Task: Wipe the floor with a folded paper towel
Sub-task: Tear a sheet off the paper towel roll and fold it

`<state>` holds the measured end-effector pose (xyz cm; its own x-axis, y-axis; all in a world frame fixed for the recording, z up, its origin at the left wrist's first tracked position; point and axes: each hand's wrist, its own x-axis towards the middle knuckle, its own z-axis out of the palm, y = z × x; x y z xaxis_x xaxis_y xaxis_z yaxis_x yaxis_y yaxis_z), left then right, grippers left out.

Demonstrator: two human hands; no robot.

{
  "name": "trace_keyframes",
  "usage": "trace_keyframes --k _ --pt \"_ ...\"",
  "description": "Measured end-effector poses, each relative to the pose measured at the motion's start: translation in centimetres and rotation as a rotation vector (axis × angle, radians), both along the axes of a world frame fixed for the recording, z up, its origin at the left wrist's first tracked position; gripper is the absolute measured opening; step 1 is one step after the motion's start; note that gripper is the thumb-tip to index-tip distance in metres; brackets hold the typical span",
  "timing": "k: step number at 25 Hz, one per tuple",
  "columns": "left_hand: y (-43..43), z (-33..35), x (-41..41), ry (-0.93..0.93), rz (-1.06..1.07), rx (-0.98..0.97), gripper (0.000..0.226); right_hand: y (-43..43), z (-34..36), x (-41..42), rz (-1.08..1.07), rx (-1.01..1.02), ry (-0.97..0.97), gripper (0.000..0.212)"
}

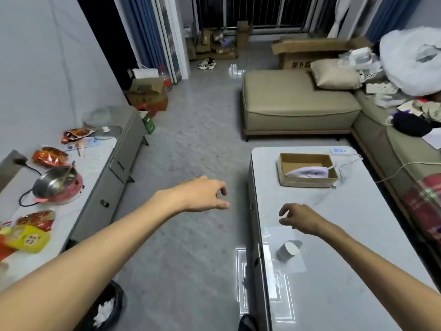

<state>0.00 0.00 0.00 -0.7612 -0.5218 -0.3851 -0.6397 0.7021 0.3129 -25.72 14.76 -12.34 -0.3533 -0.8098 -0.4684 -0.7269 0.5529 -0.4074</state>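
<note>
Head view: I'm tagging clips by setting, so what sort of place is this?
Probably a home living room: a beige sofa with a cushion, a low white table before it, and blue curtains beside a barred window.

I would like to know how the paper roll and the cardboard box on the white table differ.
The paper roll is a small pale cylinder; the cardboard box is larger, brown, rectangular and open on top. The roll is near the right hand; the box sits farther away. The box holds an iron, whereas the roll contains nothing visible. Both rest on the white table.
</note>
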Motion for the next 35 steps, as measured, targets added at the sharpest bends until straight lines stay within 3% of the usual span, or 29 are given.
trace_keyframes --k 8,10,14,17,19,24,27,29,33,35 --pt "-2.8 -16.7 -11.1 -0.122 0.115 0.286 0.04 -0.7 -22.5 -9.6 -0.097 0.379 0.103 0.074" --pt "-3.3 -20.4 -12.3 -0.161 0.146 0.344 0.039 -0.6 -27.1 -10.0 -0.124 0.418 0.051 0.071" --pt "-3.7 -24.4 -12.5 -0.229 0.157 0.401 0.04 -0.8 -31.6 -9.2 -0.13 0.372 0.016 0.04" --pt "-4.5 -24.6 -12.1 -0.222 0.202 0.422 0.041 -3.7 -29.1 -7.9 -0.228 0.209 -0.19 0.036" --pt "-4.7 -19.6 -13.6 -0.16 0.168 0.346 0.047 -4.7 -21.4 -8.5 -0.379 0.025 -0.356 0.03" --pt "-3.7 -18.0 -14.3 -0.054 0.089 0.283 0.081 -7.6 -11.7 -6.2 -0.357 -0.07 -0.818 0.027" --pt "-3.3 -11.6 -12.4 0.065 -0.032 0.053 0.075 -8.3 -2.1 -3.9 -0.407 -0.198 -1.059 0.039" --pt "-3.7 -8.0 -10.4 0.172 0.021 0.034 0.068 -8.3 3.2 -2.4 -0.358 -0.259 -1.112 0.049" --pt "-4.6 -2.1 -4.5 0.473 0.401 0.537 0.057 -7.0 9.4 3.5 -0.393 -0.4 -0.913 0.036" --pt "-5.3 0.0 -1.8 0.658 0.59 0.848 0.044 -6.7 11.2 7.4 -0.43 -0.435 -0.956 0.029"
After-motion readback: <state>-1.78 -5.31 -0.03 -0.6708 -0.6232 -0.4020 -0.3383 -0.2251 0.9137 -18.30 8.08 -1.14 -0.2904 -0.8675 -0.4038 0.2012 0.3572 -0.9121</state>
